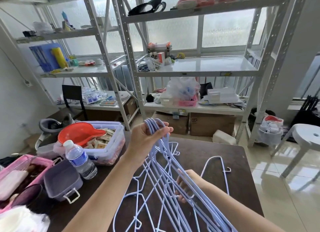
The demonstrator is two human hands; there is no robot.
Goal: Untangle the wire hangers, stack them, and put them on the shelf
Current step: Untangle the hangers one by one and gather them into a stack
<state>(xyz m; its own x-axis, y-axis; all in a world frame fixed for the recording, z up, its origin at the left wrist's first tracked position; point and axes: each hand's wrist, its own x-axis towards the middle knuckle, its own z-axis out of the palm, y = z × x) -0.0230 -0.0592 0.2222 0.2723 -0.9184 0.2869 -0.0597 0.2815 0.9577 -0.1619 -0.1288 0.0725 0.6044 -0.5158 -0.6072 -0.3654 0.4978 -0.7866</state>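
Left hand: raised, fingers pinching the hooks of the hangers.
Right hand: lower down, gripping the hangers' shoulders.
Table: stray hangers underneath.

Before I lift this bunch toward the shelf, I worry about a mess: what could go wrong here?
1. The left hand pinches only the hooks of the pale blue wire hangers; the right hand grips their lower bars. Loose hangers on the dark brown table may still be snagged and get dragged up.
2. A swinging bunch could topple the clear plastic water bottle standing nearby.
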